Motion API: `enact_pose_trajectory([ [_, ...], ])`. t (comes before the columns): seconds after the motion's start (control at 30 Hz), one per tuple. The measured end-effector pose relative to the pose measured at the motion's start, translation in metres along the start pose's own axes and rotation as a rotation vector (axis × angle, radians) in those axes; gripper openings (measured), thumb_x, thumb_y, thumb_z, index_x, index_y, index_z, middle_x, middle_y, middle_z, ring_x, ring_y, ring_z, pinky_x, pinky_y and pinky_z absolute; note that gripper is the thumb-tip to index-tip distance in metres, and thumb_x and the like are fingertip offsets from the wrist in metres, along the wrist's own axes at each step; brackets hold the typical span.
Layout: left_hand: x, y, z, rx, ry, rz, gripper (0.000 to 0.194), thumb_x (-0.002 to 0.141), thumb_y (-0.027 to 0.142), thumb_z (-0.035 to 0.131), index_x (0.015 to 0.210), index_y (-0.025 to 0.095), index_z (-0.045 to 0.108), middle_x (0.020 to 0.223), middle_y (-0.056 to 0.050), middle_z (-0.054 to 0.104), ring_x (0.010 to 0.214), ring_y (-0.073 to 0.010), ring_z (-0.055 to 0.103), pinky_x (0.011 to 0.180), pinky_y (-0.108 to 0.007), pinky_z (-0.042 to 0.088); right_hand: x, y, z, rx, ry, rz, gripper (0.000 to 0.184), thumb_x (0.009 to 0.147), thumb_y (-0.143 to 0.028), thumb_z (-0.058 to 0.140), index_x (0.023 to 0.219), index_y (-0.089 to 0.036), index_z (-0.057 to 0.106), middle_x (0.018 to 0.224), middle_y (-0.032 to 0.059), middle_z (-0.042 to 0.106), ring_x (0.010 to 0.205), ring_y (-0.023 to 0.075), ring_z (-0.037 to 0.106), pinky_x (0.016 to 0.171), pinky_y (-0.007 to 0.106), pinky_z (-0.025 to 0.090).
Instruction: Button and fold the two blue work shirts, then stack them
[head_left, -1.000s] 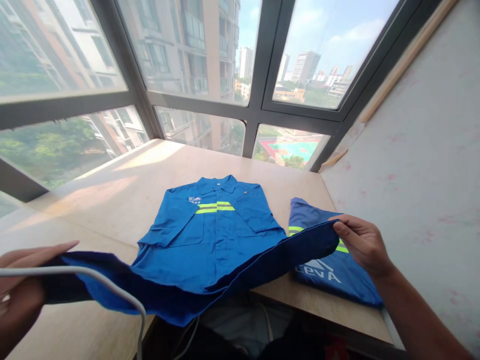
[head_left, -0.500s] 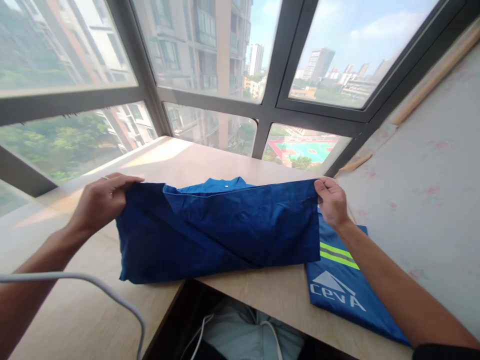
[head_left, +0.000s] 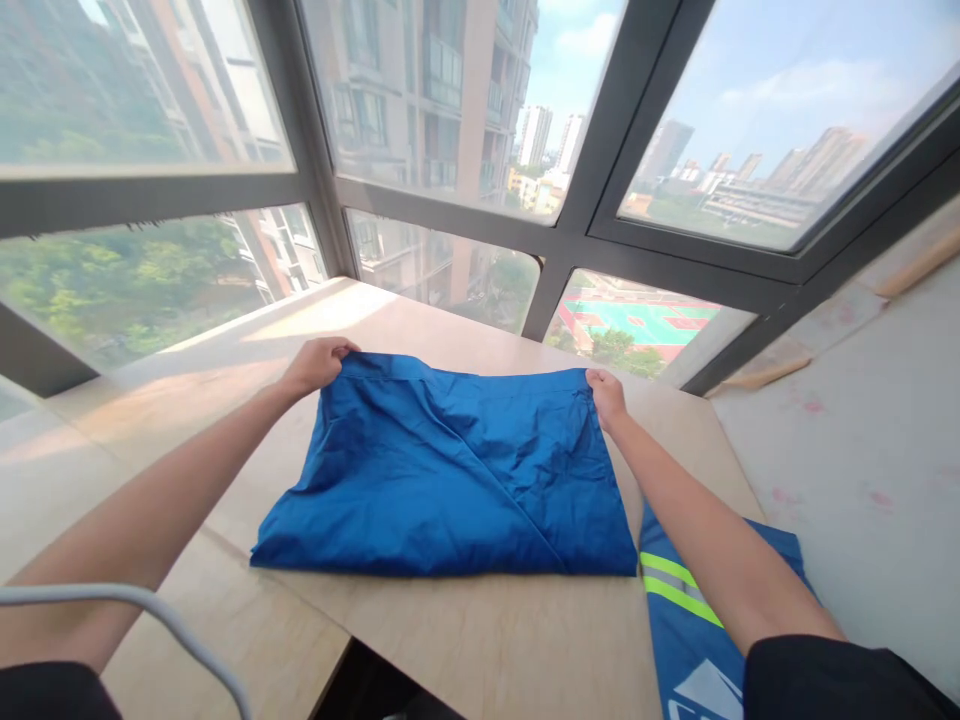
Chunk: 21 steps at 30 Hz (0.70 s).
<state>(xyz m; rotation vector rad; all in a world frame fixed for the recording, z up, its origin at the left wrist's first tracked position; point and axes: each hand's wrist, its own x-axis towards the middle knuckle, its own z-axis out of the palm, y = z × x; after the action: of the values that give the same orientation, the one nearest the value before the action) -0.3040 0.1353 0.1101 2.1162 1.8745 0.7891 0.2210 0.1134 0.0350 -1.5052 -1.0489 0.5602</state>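
A blue garment (head_left: 457, 470), folded into a wide rectangle, lies on the pale wooden table with its near edge toward me. My left hand (head_left: 319, 365) is closed on its far left corner, fingers pinching the cloth. At the far right corner, my right hand (head_left: 606, 395) grips the fabric between thumb and fingers. Creases run across the cloth, one long diagonal among them. To the right, partly under my right forearm, lies a second folded blue garment (head_left: 675, 620) with yellow-green and grey stripes and a white print, cut off by the frame's lower edge.
The wooden table (head_left: 480, 630) reaches back to the grey window frame (head_left: 570, 240). A white cable (head_left: 150, 600) curves across the lower left, close to the camera. A patterned wall (head_left: 862, 480) bounds the right side. A dark gap (head_left: 375, 685) opens at the table's near edge.
The blue garment, held up before with a collar showing behind it, has been laid down on the table away from me. Both hands moved with it and still hold its corners.
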Motion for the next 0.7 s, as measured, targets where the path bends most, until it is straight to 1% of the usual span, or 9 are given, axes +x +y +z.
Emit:
enact_pose_trajectory([
  [0.1,0.014,-0.019,0.030,0.006,-0.039,-0.076,0.035,0.072,0.026,0.046,0.088,0.021,0.077,0.099,-0.007,0.078,0.103,-0.0271,0.069,0.096,-0.034,0.053,0.008,0.028,0.009,-0.046,-0.024,0.036,0.042,0.064,-0.062,0.059,0.066,-0.021,0.055,0.060,-0.0028,0.050,0.067,0.0157,0.045,0.064,0.029,0.038],
  [0.17,0.019,-0.031,0.048,-0.006,-0.045,-0.126,0.035,0.071,0.026,0.047,0.089,0.019,0.076,0.101,-0.009,0.077,0.104,-0.0282,0.069,0.097,-0.035,0.053,0.010,0.044,0.012,-0.074,-0.039,0.060,0.040,0.062,-0.061,0.060,0.063,-0.021,0.055,0.058,-0.0026,0.051,0.066,0.0159,0.044,0.063,0.029,0.037],
  [0.27,0.022,-0.042,0.069,-0.024,-0.040,-0.174,0.034,0.070,0.026,0.048,0.089,0.018,0.076,0.103,-0.011,0.077,0.106,-0.0291,0.068,0.098,-0.037,0.052,0.011,0.063,0.016,-0.098,-0.046,0.092,0.039,0.061,-0.059,0.061,0.061,-0.021,0.054,0.058,-0.0020,0.053,0.067,0.0163,0.046,0.064,0.029,0.037],
  [0.33,0.022,-0.045,0.079,-0.028,-0.042,-0.187,0.034,0.071,0.026,0.049,0.089,0.018,0.076,0.104,-0.011,0.077,0.106,-0.0288,0.068,0.097,-0.037,0.052,0.012,0.071,0.017,-0.094,-0.049,0.107,0.039,0.061,-0.060,0.061,0.061,-0.021,0.053,0.058,-0.0025,0.053,0.067,0.0164,0.047,0.065,0.029,0.039],
  [0.43,0.020,-0.046,0.082,-0.050,-0.016,-0.220,0.034,0.071,0.027,0.049,0.090,0.019,0.076,0.100,-0.010,0.077,0.101,-0.0280,0.068,0.093,-0.037,0.053,0.012,0.075,0.016,-0.052,-0.071,0.114,0.043,0.062,-0.063,0.060,0.065,-0.021,0.053,0.056,-0.0044,0.050,0.066,0.0159,0.048,0.065,0.029,0.042],
  [0.53,0.015,-0.044,0.075,-0.132,0.037,-0.250,0.036,0.073,0.031,0.050,0.094,0.018,0.076,0.092,-0.009,0.077,0.086,-0.0256,0.068,0.082,-0.035,0.055,0.012,0.071,0.012,0.008,-0.113,0.106,0.047,0.063,-0.067,0.058,0.071,-0.021,0.053,0.057,-0.0054,0.049,0.062,0.0149,0.048,0.062,0.028,0.044],
  [0.63,0.011,-0.040,0.065,-0.224,0.137,-0.244,0.038,0.074,0.035,0.052,0.097,0.016,0.076,0.089,-0.007,0.076,0.079,-0.0224,0.066,0.076,-0.032,0.054,0.014,0.064,0.007,0.035,-0.120,0.089,0.046,0.067,-0.066,0.058,0.074,-0.021,0.052,0.059,-0.0059,0.049,0.059,0.0135,0.047,0.059,0.026,0.043],
  [0.7,0.013,-0.038,0.064,-0.254,0.210,-0.247,0.040,0.076,0.036,0.052,0.101,0.015,0.075,0.090,-0.007,0.075,0.080,-0.0214,0.066,0.076,-0.032,0.054,0.019,0.060,0.007,0.021,-0.098,0.081,0.041,0.071,-0.062,0.055,0.074,-0.021,0.050,0.060,-0.0061,0.048,0.059,0.0128,0.045,0.059,0.025,0.041],
])
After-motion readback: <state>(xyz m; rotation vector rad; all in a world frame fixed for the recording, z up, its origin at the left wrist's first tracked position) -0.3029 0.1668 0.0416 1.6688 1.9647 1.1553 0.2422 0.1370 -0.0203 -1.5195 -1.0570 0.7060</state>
